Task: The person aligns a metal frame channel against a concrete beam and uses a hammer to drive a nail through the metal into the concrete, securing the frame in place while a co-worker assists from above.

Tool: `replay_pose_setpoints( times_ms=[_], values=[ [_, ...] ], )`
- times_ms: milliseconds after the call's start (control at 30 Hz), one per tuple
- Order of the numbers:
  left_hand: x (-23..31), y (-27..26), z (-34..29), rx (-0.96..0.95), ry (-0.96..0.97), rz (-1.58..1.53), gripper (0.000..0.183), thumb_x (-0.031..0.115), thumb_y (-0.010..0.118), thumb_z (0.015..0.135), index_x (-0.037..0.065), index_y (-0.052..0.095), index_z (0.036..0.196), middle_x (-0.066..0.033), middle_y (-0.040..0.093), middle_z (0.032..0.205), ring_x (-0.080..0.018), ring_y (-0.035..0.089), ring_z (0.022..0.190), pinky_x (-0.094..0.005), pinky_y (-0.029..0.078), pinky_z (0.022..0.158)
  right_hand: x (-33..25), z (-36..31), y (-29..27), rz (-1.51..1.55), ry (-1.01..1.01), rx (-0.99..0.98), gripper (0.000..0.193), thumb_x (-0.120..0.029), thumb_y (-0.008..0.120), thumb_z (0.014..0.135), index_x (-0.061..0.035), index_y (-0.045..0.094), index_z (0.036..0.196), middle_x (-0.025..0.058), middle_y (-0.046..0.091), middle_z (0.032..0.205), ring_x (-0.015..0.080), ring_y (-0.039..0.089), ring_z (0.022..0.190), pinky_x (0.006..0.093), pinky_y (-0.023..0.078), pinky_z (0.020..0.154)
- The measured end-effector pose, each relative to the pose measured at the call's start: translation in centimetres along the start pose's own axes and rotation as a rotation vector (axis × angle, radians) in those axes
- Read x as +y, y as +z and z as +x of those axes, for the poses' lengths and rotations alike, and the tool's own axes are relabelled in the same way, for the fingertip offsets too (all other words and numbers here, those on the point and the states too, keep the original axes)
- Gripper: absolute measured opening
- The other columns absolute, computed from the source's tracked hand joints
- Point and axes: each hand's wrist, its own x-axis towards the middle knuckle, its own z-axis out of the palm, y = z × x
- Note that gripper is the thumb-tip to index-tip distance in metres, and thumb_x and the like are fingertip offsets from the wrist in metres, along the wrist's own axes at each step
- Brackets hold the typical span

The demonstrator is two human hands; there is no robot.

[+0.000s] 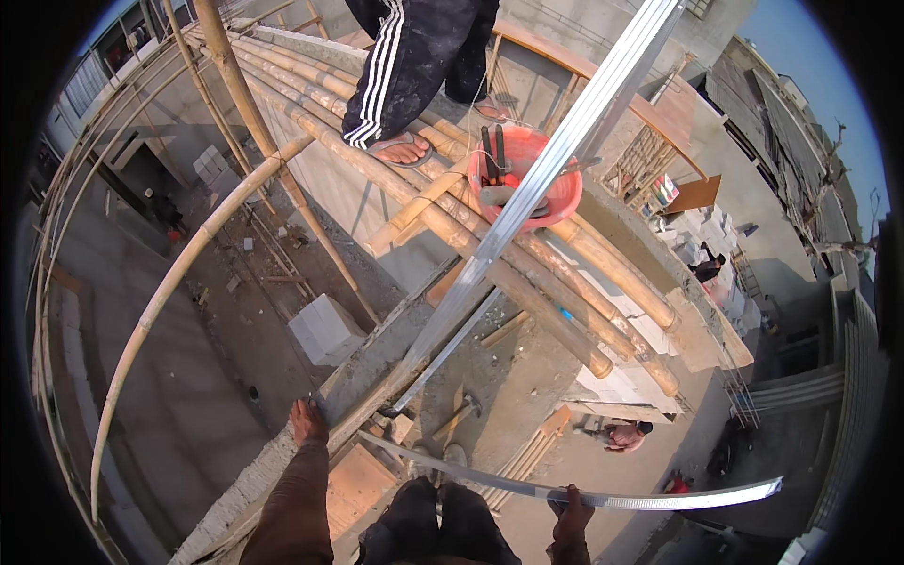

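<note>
1. The right hand [571, 516] is closed around a long metal strip [659, 500]; the thumb and the fingers hold its lower edge.
2. This strip lies across the view, above the person's knees; its left end is near the left forearm, and its right part extends well past the right hand.
3. The left hand [309, 422] is on the edge of the concrete ledge [247, 488]; how far its fingers are open, or whether they hold something small, I cannot tell.
4. A broad silver bar [556, 155] stands slanted, passing in front of a red bucket [568, 196] with tools.
5. The bucket is on bamboo poles [556, 315], beside a co-worker's sandalled foot [400, 149].
6. A hammer [460, 415] is near the person's feet.
</note>
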Motion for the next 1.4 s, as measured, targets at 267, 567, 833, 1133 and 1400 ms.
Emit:
replay_pose_setpoints(
  times_ms=[267,567,833,1133,1400],
  values=[
    [0.7,-0.9,-0.2,0.258,0.042,0.077,0.024,0.022,0.055,0.094,0.003,0.061,0.108,-0.0193,0.055,0.113,-0.0419,0.053,0.106,-0.0509,0.043,0.088,-11.6,-6.6,-0.3,-0.179,-0.306,-0.159,0.018,-0.017,0.065,0.093,0.0007,0.063,0.095,0.0114,0.069,0.091,0.0187,0.066,0.083,0.0357,0.059,0.074],
    [0.6,-4.8,-8.8,-0.185,-0.062,-0.491,0.031,0.024,0.049,0.099,-0.002,0.063,0.112,-0.0134,0.068,0.085,-0.0202,0.065,0.072,-0.0347,0.053,0.066,-23.4,-11.5,-4.5,-0.322,-0.601,0.062,0.024,-0.025,0.067,0.093,-0.0012,0.064,0.097,0.0111,0.068,0.088,0.016,0.063,0.079,0.0319,0.052,0.072],
    [1.1,-2.6,-15.8,-0.585,-0.23,-0.765,0.019,0.009,0.043,0.096,-0.002,0.046,0.11,-0.0178,0.068,0.087,-0.0209,0.067,0.068,-0.0306,0.055,0.059,-28.7,-16.4,-6.9,-0.239,-0.88,0.173,0.033,-0.034,0.061,0.097,-0.0009,0.061,0.091,0.0098,0.064,0.085,0.0158,0.058,0.081,0.0318,0.045,0.078],
    [2.1,-3.5,-12.7,-0.777,-0.227,-0.7,0.035,0.01,0.041,0.093,0.005,0.042,0.128,-0.0168,0.066,0.087,-0.022,0.066,0.067,-0.035,0.053,0.061,-33.1,-21.7,-9.3,0.329,-1.075,0.201,0.034,-0.037,0.058,0.099,-0.0037,0.054,0.097,0.0053,0.049,0.087,0.0173,0.048,0.082,0.0325,0.041,0.077],
    [0.0,-5.7,-13.2,-0.554,0.058,-0.363,0.038,0.034,0.054,0.088,0.002,0.065,0.105,-0.0226,0.067,0.102,-0.0351,0.068,0.091,-0.042,0.051,0.082,-35.5,-24.2,-6.4,0.325,-1.145,0.045,0.027,-0.033,0.053,0.102,-0.007,0.05,0.094,0.0024,0.037,0.079,0.015,0.038,0.073,0.0305,0.034,0.068]
  ],
)
